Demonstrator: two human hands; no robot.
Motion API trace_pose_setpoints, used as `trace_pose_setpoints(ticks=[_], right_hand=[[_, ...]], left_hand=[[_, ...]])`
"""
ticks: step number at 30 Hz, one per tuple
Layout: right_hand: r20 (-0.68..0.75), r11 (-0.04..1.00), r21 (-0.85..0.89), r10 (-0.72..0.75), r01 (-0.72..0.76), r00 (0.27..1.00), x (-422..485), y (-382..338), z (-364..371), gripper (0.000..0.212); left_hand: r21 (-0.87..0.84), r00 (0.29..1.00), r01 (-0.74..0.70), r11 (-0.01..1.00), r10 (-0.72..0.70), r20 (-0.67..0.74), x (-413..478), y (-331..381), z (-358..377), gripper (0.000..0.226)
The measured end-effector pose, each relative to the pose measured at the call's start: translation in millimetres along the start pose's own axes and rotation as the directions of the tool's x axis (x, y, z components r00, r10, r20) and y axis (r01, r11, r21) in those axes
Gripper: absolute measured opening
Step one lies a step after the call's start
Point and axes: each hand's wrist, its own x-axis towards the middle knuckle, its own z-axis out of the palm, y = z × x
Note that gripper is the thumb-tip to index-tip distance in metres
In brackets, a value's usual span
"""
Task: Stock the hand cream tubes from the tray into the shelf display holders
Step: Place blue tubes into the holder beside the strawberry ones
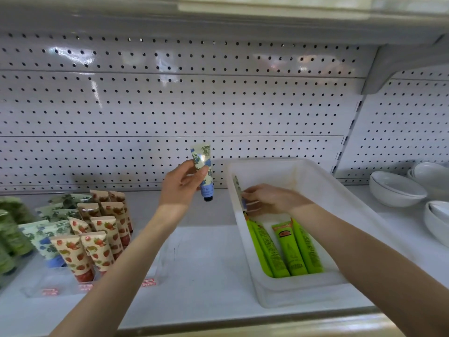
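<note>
Left hand: the left hand (181, 184) pinches a cream plastic tube with blue flowers and a dark cap (202, 166), cap down, in the air just left of the translucent white plastic tray (303, 285).
Right hand: the right hand (267, 198) is inside the tray, fingers curled on a second blue-flower tube (239, 190) that leans on the tray's left wall.
Left in the tray: bright green tubes (289, 249) lying flat at its near end.
Where it goes: clear plastic display holders (155, 273) left of the tray. The blue-flower row (46, 237) sits far left, beyond the strawberry-print tubes (97, 242).
Tip: imo keep the cap down and the print facing out, and slot it in with its matching row without bumping the strawberry ones.
Watch: lift the second tube straight up so it clears the tray wall.
</note>
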Motion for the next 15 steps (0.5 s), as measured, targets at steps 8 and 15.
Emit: trace_pose_setpoints(ticks=[8, 15], right_hand=[[0.021, 0.996, 0.006, -0.093, 0.092, 0.995, -6.5, -7.7, 0.4, 0.014], [-0.071, 0.973, 0.063, -0.216, 0.221, 0.974, -6.4, -13.4, -2.3, 0.011]], left_hand=[[-0.014, 1.000, 0.018, 1.000, -0.018, -0.008, -2.1, -1.2, -2.8, 0.014], [-0.034, 0.998, 0.057, 0.998, -0.057, 0.004, -3.0, 2.0, -9.9, 0.014]])
